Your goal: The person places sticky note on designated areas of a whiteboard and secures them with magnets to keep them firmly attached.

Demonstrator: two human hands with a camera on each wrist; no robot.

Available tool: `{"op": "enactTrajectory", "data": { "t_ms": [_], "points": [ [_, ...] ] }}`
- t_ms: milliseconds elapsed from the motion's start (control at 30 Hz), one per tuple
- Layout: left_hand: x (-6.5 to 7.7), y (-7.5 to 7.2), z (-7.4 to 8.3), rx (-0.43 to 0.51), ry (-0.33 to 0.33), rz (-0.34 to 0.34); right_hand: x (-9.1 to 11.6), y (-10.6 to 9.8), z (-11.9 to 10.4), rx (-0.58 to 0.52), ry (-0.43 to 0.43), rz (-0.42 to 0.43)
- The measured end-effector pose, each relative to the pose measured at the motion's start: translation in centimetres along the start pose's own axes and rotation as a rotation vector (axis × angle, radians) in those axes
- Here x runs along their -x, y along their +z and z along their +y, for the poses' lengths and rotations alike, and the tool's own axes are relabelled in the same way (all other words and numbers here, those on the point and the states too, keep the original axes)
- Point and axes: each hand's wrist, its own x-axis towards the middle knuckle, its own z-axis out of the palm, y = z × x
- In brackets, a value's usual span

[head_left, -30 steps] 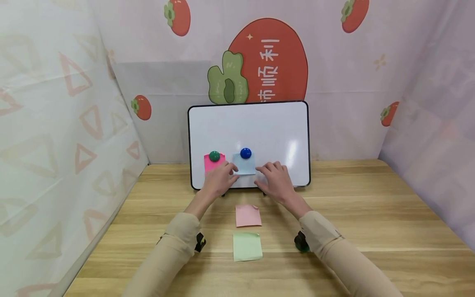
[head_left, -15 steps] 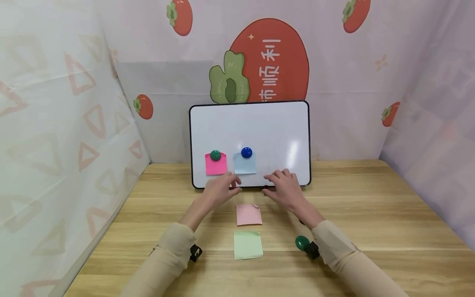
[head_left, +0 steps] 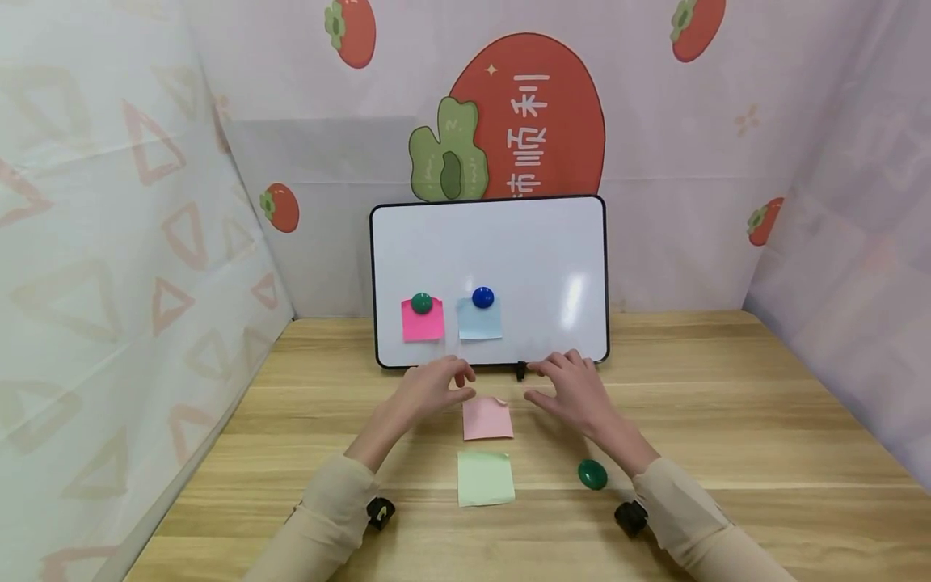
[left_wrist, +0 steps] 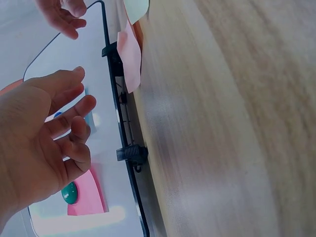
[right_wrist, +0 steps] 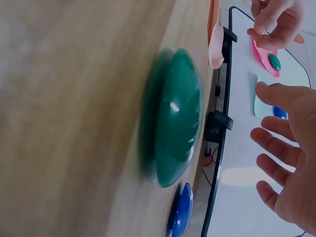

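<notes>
The tabletop [head_left: 735,404] is spreading beneath both hands, and the whiteboard [head_left: 538,250] is standing just beyond them. The left hand [head_left: 431,384] and right hand [head_left: 575,392] are hovering apart, fingers loosely curved and parted from the thumbs, holding nothing. A pale green note [head_left: 485,479] is lying between the forearms, nearer the person than the hands; a pale pink note [head_left: 487,420] is lying between the hands, one corner curling. Beyond the left hand, a hot-pink note [head_left: 423,326] and, to its right, a light blue note [head_left: 480,325] are hanging under a green magnet [head_left: 421,303] and a blue magnet [head_left: 483,297]. Behind the right hand, a loose green magnet [head_left: 592,474] and a loose blue magnet [right_wrist: 183,211] are resting.
</notes>
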Motion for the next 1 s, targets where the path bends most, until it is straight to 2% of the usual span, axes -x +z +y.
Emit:
{"op": "enactTrajectory", "data": {
  "t_ms": [333,633,1000],
  "points": [
    [1.3,0.1,0.3,0.040,-0.004,-0.081,1.3,-0.7,0.1,-0.005,0.018,-0.049],
    [2.4,0.0,0.5,0.041,0.014,-0.079,2.6,-1.4,0.5,-0.023,0.030,-0.066],
    [3.2,0.5,0.5,0.094,-0.001,-0.163,4.3,-2.3,1.4,-0.057,0.043,-0.117]
  ]
}}
